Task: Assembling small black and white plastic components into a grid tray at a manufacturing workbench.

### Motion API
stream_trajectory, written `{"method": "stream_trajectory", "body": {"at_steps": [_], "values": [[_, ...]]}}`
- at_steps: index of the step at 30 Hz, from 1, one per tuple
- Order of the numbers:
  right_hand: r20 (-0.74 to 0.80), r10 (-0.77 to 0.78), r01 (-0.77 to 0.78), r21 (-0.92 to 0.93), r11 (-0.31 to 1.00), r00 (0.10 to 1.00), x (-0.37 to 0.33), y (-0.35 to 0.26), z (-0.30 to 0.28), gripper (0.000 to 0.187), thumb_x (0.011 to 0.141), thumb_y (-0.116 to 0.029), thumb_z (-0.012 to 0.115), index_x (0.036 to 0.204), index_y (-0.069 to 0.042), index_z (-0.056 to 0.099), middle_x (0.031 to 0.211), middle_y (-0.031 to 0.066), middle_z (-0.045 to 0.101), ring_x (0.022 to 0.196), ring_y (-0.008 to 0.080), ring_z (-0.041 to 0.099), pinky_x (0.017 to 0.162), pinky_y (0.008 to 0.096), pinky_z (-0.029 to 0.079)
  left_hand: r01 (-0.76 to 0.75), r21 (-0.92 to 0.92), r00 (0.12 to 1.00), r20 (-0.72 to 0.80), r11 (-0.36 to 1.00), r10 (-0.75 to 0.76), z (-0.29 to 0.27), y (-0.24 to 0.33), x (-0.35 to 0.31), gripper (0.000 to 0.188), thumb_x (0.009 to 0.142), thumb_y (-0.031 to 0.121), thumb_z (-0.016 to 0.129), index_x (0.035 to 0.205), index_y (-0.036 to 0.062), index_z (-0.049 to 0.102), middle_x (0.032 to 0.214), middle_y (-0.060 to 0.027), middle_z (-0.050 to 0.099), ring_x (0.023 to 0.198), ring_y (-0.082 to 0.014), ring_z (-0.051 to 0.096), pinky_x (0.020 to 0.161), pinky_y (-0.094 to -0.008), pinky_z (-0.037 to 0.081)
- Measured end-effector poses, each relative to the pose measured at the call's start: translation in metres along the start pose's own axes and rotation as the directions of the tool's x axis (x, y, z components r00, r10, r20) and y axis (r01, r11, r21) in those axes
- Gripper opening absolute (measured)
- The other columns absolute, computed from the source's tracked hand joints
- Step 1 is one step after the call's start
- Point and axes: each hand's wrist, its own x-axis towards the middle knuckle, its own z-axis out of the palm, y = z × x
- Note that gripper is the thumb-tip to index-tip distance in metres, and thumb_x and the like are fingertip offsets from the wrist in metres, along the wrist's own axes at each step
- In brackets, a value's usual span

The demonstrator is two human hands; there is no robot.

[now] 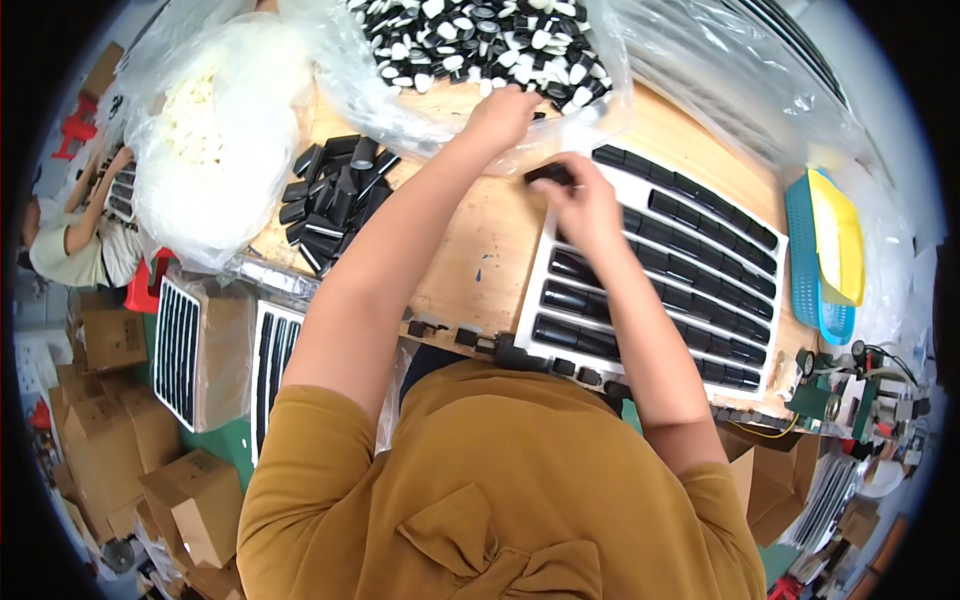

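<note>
I had the right grip point(590, 208) pinching a short black piece point(550, 177), motion-blurred, at its fingertips near the white tray point(630, 188); left grip point(503, 118), by loose black and white pieces point(486, 27): I couldn't tell.

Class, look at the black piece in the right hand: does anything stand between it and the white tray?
No separate object visibly does. The right hand itself, gripping the black piece, covers part of the white tray at its upper left.
</note>
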Motion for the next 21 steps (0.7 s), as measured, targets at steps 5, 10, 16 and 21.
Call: {"method": "stream_trajectory", "body": {"at_steps": [5,10,16,21], "values": [[-0.178,0.238,-0.242,0.001,0.97,0.955,0.028,0.058,-0.051,0.036,0.084,-0.016,0.079,0.112,-0.005,0.058,0.082,0.0073,0.066,0.068,0.0136,0.058,0.066,0.0274,0.048,0.047,0.054,0.985,0.166,0.997,-0.056,-0.002,0.006,-0.001,0.033,0.087,0.013,0.067,0.12,0.009,0.064,0.114,-0.0134,0.059,0.107,-0.0347,0.061,0.091,-0.0433,0.05],[-0.21,0.073,-0.106,-0.153,0.983,0.975,0.033,0.069,-0.04,0.035,0.078,-0.027,0.083,0.097,-0.004,0.066,0.078,0.0097,0.069,0.067,0.0213,0.063,0.068,0.0348,0.05,0.114,0.006,0.981,0.157,0.994,-0.113,-0.006,0.009,-0.007,0.031,0.086,0.008,0.066,0.117,0.0083,0.061,0.106,-0.0156,0.065,0.103,-0.0372,0.063,0.087,-0.0445,0.051],[-0.17,-0.377,0.133,-0.743,0.656,0.911,0.012,0.061,-0.041,0.035,0.077,-0.04,0.079,0.099,-0.013,0.079,0.101,0.0109,0.062,0.098,0.0309,0.053,0.081,0.0423,0.046,0.014,-0.135,0.995,-0.1,0.991,-0.027,-0.018,0.004,-0.022,0.035,0.086,-0.001,0.061,0.119,0.0112,0.059,0.105,-0.0189,0.064,0.098,-0.04,0.063,0.083,-0.0445,0.051],[-0.315,-0.32,0.002,-0.711,0.703,0.893,0.007,0.079,-0.09,0.026,0.09,-0.026,0.069,0.111,-0.012,0.075,0.097,0.0155,0.065,0.093,0.0342,0.058,0.084,0.0444,0.048,0.05,-0.864,0.897,-0.182,0.5,-0.403,-0.05,0.038,-0.047,0.016,0.091,-0.001,0.068,0.105,0.0006,0.061,0.088,-0.0021,0.061,0.077,-0.0076,0.064,0.065,-0.0217,0.05]]}}
